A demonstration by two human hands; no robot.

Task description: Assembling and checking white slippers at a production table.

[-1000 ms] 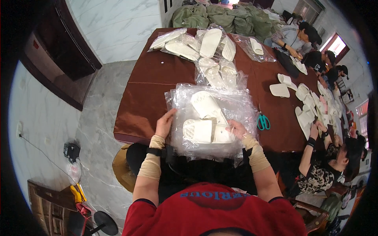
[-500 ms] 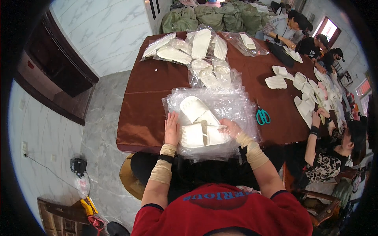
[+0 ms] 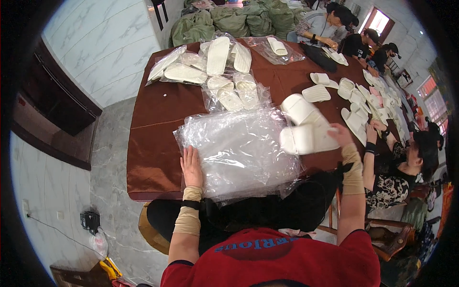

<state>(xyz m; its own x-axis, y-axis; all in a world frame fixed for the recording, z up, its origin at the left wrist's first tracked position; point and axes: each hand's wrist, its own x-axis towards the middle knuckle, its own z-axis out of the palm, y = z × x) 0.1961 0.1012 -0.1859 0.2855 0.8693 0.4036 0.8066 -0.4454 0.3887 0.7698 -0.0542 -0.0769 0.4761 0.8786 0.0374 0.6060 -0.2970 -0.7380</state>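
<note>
My left hand (image 3: 191,168) lies flat, fingers stretched out, on the left edge of a stack of clear plastic bags (image 3: 234,148). To the right of the stack, my right hand (image 3: 340,136), slightly blurred, grips the right end of a white slipper (image 3: 306,138). A second white slipper (image 3: 302,111) lies against it, turned at an angle on its far side. The pair overlaps the stack's right edge. The teal-handled scissors seen earlier are hidden now.
Bagged white slippers (image 3: 217,57) are piled at the table's far left. Loose white slippers (image 3: 356,107) spread along the right side, where a co-worker (image 3: 406,153) handles some. More people work farther back. Green sacks (image 3: 234,21) stand behind the brown-covered table (image 3: 153,143).
My right hand has carried the pair of slippers rightward off the middle of the bag stack. The scissors are now covered. My left hand stays at the stack's left edge.
</note>
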